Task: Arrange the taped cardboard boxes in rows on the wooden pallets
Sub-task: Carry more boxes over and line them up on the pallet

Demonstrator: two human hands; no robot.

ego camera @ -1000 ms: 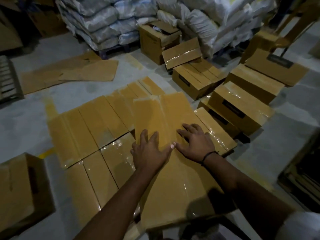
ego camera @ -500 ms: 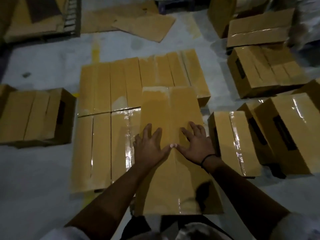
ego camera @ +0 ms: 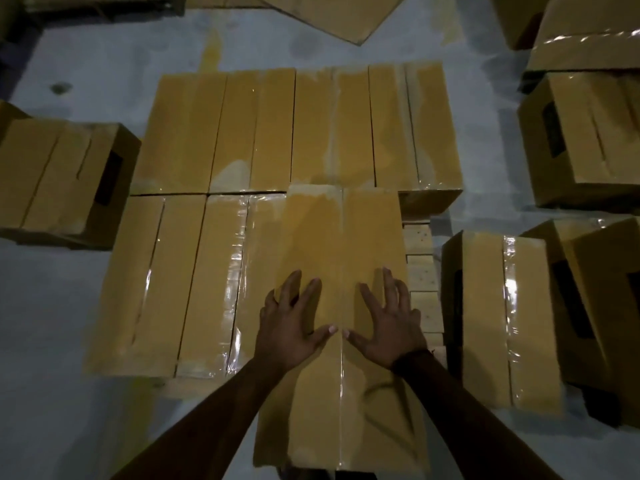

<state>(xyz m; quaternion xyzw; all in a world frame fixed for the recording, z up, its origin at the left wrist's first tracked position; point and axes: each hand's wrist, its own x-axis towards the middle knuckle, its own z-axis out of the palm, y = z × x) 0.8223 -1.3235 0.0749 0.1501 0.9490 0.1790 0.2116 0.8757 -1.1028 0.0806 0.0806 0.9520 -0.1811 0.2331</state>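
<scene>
Slightly parted since before, left hand and right hand press flat, fingers spread, on the long tan taped cardboard box in the front row on the wooden pallet, grey concrete floor around.

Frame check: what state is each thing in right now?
Front box: taped shut, under both hands.
Left hand: flat, fingers spread on its top.
Right hand: flat, fingers spread on its top.
Back row: taped shut, side by side.
Pallet: slats exposed beside front box.
</scene>
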